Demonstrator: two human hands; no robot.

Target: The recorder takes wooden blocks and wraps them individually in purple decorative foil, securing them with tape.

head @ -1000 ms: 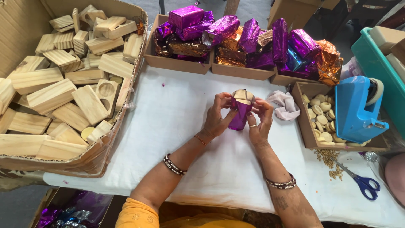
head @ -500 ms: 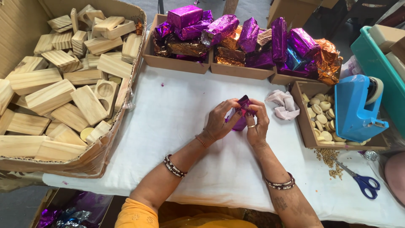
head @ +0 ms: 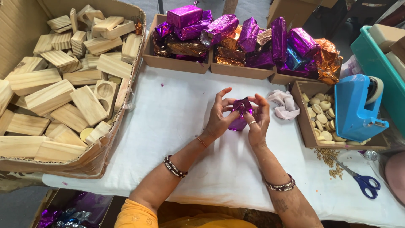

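Both my hands hold a small block wrapped in shiny purple foil [head: 240, 113] upright over the white tablecloth [head: 177, 114]. My left hand [head: 218, 117] presses the foil from the left with the thumb, its other fingers spread upward. On the block's other side my right hand [head: 257, 120], with a ring on one finger, pinches the foil at the top. The wood inside is fully covered.
A big cardboard box [head: 122, 122] of wooden blocks stands at the left. Trays of purple and orange wrapped blocks [head: 236, 38] line the back. At the right are a tray of pale round discs [head: 320, 118], a blue tape dispenser [head: 356, 107], blue scissors [head: 365, 182] and a crumpled cloth [head: 284, 103].
A second ago the block's wooden top still showed above the foil. My fingers have since folded the foil over it, and the top is now closed in purple.
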